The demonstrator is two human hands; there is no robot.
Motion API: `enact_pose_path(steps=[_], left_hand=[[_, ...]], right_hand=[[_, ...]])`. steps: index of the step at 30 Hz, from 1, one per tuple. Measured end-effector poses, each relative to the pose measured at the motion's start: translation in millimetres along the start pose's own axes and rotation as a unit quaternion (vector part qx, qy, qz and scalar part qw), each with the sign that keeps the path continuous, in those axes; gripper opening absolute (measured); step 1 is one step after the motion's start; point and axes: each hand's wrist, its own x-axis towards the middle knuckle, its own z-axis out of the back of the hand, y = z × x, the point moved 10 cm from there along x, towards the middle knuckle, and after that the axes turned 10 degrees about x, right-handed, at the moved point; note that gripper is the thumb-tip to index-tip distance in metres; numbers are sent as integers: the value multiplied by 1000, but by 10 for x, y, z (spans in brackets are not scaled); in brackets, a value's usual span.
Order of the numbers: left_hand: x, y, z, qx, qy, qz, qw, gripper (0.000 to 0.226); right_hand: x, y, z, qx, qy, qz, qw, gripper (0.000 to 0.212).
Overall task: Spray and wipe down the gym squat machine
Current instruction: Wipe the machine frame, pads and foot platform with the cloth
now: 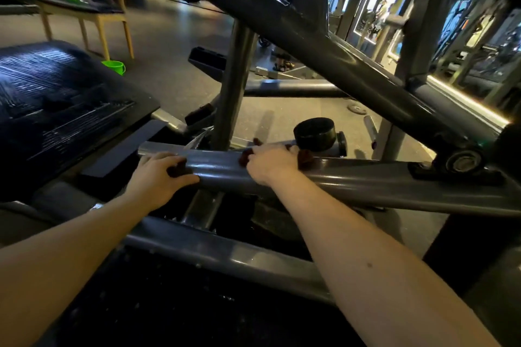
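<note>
squat machine (310, 45): dark grey steel frame, fills the middle and right of the head view. one long diagonal beam runs from upper left down to a bearing pivot (462, 162) at right.

both hands are on a low grey tube (220, 169) that lies crosswise just in front of us.
- left hand (160, 175): on the tube's left part, fingers curled over the top, pinching a bit of dark red cloth (306, 159) against the metal.
- right hand (270, 162): just beside it on the same tube, fingers curled round more of that cloth; red folds stick out on both sides of the hand.
- we cannot tell whether it is one cloth or two pieces.

black rubber stopper (315, 129) stands just behind the right hand. ribbed black pad (56, 87) at left, shiny. green bucket (114, 67) on the floor beyond it, near a wooden chair (112, 22). something green on the chair seat, too blurred to name.
</note>
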Motion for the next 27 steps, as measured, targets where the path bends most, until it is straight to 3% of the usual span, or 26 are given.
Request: enact_pose_path(steps=[5, 9, 16, 23, 27], left_hand=[[16, 19, -67, -30, 5, 28, 999, 72], [-22, -10, -30, -43, 4, 41, 998, 72], [27, 36, -37, -30, 24, 67, 997, 73], [67, 67, -28, 18, 48, 53, 997, 64], [71, 136, -28, 26, 15, 25, 999, 59]], right_hand=[[223, 512, 3, 29, 44, 85, 995, 41], [116, 290, 17, -9, 90, 108, 990, 37], [-393, -281, 175, -7, 33, 111, 993, 58], [-270, 601, -190, -39, -1, 230, 972, 65], [-117, 928, -309, -49, -6, 255, 966, 65]])
